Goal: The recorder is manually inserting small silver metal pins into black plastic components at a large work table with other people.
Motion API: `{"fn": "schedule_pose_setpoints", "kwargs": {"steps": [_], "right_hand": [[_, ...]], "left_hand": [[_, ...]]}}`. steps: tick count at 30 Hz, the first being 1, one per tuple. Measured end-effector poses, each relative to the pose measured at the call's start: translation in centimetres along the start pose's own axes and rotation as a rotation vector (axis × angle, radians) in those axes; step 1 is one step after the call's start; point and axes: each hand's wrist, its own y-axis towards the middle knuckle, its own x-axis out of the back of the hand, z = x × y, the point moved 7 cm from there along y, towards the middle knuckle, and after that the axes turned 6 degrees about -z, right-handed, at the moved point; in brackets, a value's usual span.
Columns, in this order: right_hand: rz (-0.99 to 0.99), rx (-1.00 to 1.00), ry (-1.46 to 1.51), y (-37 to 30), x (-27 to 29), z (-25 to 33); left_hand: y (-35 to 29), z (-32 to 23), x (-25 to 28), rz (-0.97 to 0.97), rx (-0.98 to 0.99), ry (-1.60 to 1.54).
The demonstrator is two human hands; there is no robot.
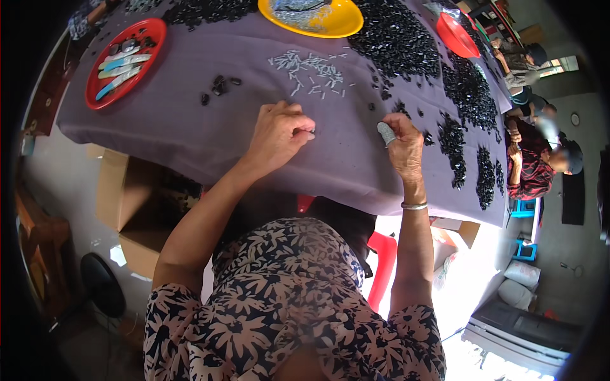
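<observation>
My left hand [279, 134] is held over the cloth near the front of the table, its thumb and fingertips pinched together. Whatever it holds is too small to make out. To its right, my right hand [405, 147] is closed with curled fingers, and a pale grey cover wraps the thumb [386, 134]. Its grip is hidden from view. Beyond both hands lies a loose scatter of small clear strips [311, 66]. A few shiny black pieces [219, 84] sit left of the strips, and a single black piece [372, 106] lies close to my right hand.
A red plate [160, 35] with several pale-handled tools stands at the left. At the far side is a yellow plate [346, 24] holding clear strips. Heaps of black pieces [400, 47] spread along the right, near a red bowl [459, 38]. Other people [540, 159] sit at the right.
</observation>
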Motion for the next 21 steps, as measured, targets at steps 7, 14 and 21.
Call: {"fn": "schedule_pose_setpoints", "kwargs": {"steps": [7,14,21], "right_hand": [[0.267,-0.079,0.419,-1.2,-5.4,5.1],[0.297,0.147,0.265,-1.0,-7.5,8.5],[0.302,0.282,0.146,-0.2,-7.7,9.9]], "left_hand": [[0.4,-0.3,-0.3,-0.011,-0.029,0.017],[0.1,-0.1,-0.1,-0.015,-0.017,0.008],[0.1,-0.1,-0.1,-0.003,-0.009,0.023]]}}
